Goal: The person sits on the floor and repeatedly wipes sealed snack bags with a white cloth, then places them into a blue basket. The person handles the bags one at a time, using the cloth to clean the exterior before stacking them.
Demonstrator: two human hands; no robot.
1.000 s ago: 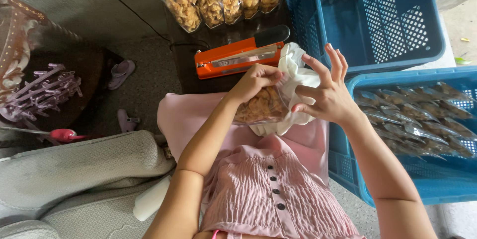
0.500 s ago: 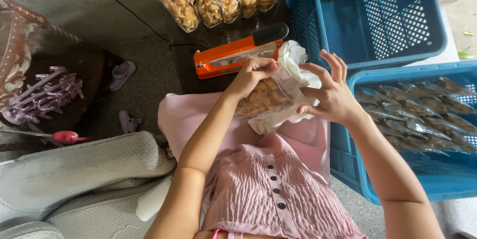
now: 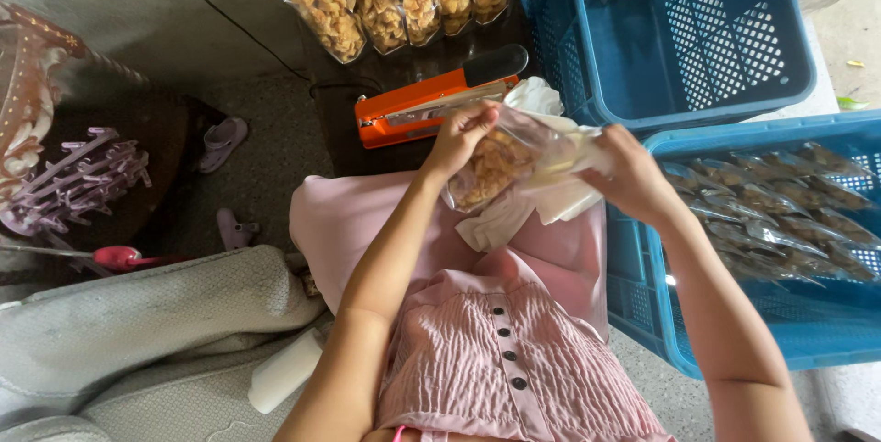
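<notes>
Tilting now, the snack bag (image 3: pixel 500 162) lies sideways between both hands.

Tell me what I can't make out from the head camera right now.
- Mouth of the clear snack bag: covered by the right hand, so open or sealed is unclear.
- Fingertips of the left hand: curled behind the bag.
- Orange heat sealer: near end hidden by the left hand and white cloth.
- Filled bags in the blue crate: contents too dark to identify, cut off at the right edge.
</notes>
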